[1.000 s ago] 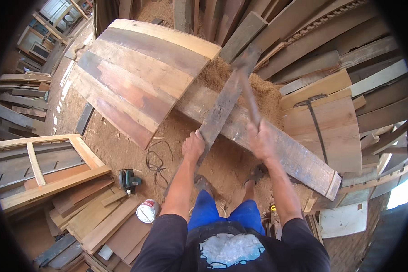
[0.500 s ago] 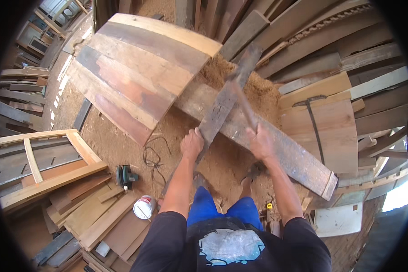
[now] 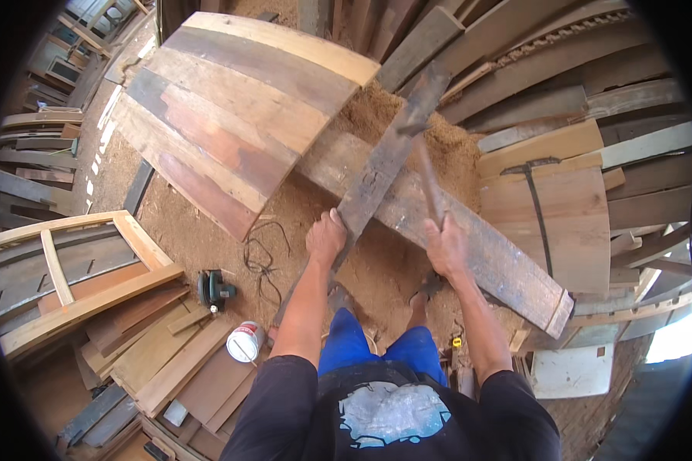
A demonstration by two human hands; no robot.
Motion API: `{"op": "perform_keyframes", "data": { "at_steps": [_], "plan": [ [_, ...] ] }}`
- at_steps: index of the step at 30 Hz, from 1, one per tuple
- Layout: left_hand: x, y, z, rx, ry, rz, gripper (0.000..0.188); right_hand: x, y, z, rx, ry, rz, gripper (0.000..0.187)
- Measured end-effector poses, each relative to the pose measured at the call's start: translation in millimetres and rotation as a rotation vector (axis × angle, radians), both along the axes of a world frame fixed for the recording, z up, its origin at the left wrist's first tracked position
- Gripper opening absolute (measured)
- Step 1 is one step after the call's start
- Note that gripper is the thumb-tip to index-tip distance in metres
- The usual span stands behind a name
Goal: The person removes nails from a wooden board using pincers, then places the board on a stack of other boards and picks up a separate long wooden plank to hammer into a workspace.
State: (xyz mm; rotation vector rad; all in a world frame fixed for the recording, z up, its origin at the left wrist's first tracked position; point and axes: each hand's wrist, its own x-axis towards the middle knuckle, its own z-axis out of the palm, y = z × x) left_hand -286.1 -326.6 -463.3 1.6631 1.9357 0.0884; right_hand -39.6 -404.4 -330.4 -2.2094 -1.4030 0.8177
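Note:
My left hand (image 3: 327, 237) is closed around the edge of a dark, weathered plank (image 3: 370, 180). That plank lies crosswise over a wider worn board (image 3: 480, 238) set like a bench. In my right hand (image 3: 447, 244) is the wooden handle of a hammer (image 3: 429, 183). Its blurred head is over the far part of the dark plank; whether it touches the wood I cannot tell. To the far left of the plank, a panel of joined planks (image 3: 231, 107) in brown and reddish tones lies at the board's far end.
A clamp (image 3: 537, 207) lies on a wide panel (image 3: 577, 223) at the right. At the left are a wooden frame (image 3: 92, 296), a circular saw (image 3: 217, 290), a black cord (image 3: 260, 265) and a white bucket (image 3: 244, 343). Sawdust (image 3: 452, 154) is heaped behind the bench board.
My right hand has shifted slightly right and down, and the hammer with it. My left hand keeps its hold on the plank, nearly unmoved.

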Motion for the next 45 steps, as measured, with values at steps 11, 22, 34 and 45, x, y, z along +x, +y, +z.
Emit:
{"op": "perform_keyframes", "data": {
  "at_steps": [11, 22, 34, 45],
  "plan": [
    [-1.7, 5.9, -26.9, -0.042, 0.019, 0.007, 0.057, -0.1, 6.2, -86.2, -0.189, -0.233, 0.192, 0.034],
    [2.8, 2.9, -3.8, -0.054, -0.019, 0.012, 0.058, 6.3, -30.9, -108.6, 0.04, -0.056, 0.19, 0.052],
    [6.7, 17.1, 1.6, -0.084, 0.019, 0.016, 0.057, 26.0, 17.4, -97.5, 0.372, 0.049, -0.016, 0.049],
    [1.1, 3.5, 2.5, -0.119, 0.011, -0.009, 0.056, 13.9, -11.6, -101.0, -0.274, -0.12, 0.149, 0.045]
  ]
}}
